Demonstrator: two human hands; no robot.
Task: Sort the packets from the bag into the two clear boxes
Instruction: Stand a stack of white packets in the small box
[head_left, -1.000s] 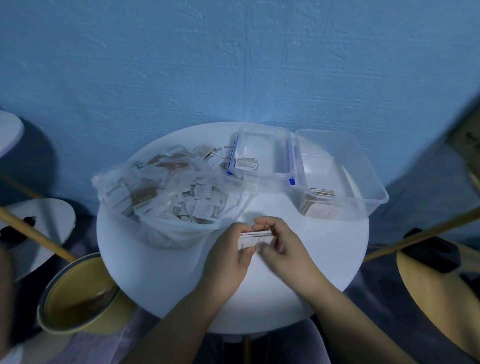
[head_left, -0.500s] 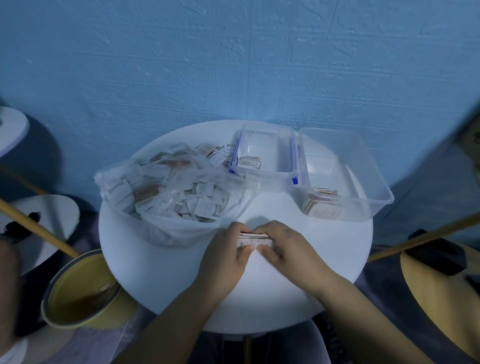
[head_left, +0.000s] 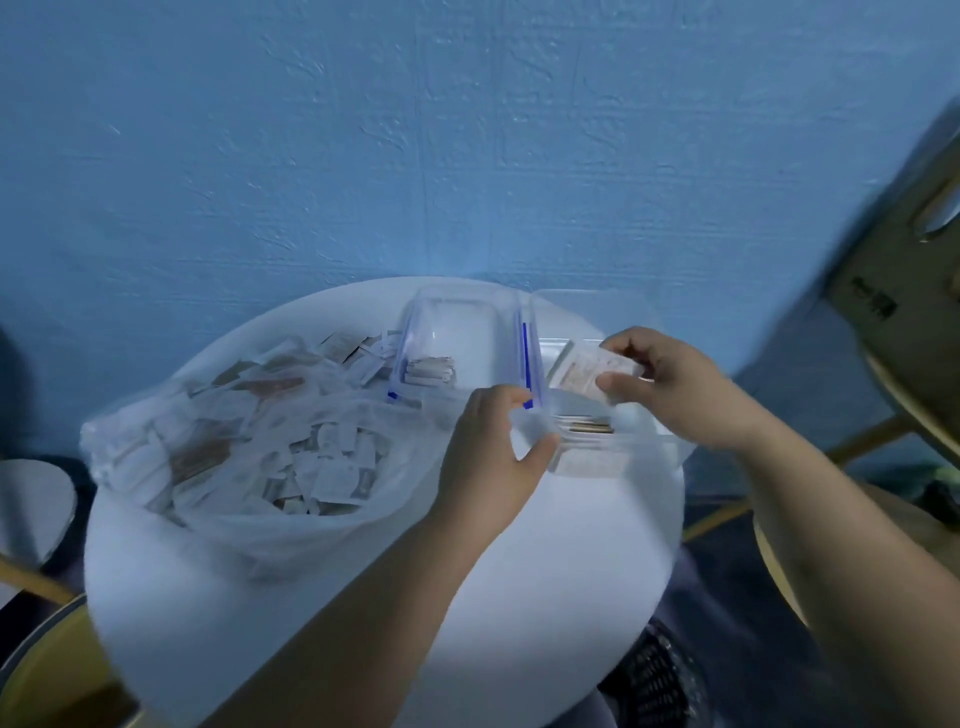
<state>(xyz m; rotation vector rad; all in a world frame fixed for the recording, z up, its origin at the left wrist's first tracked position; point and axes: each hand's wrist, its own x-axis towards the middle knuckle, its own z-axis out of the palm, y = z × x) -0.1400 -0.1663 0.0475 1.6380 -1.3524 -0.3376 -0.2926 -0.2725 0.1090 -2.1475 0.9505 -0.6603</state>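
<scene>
Head view: right hand (head_left: 680, 389) pinches packets (head_left: 582, 374) above right box (head_left: 592, 312); left hand (head_left: 488, 457), fingers (head_left: 500, 401) loose, empty, at its rim.

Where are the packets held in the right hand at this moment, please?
Head view, right of centre: the packets are pinched by the right hand above the right clear box.
</scene>
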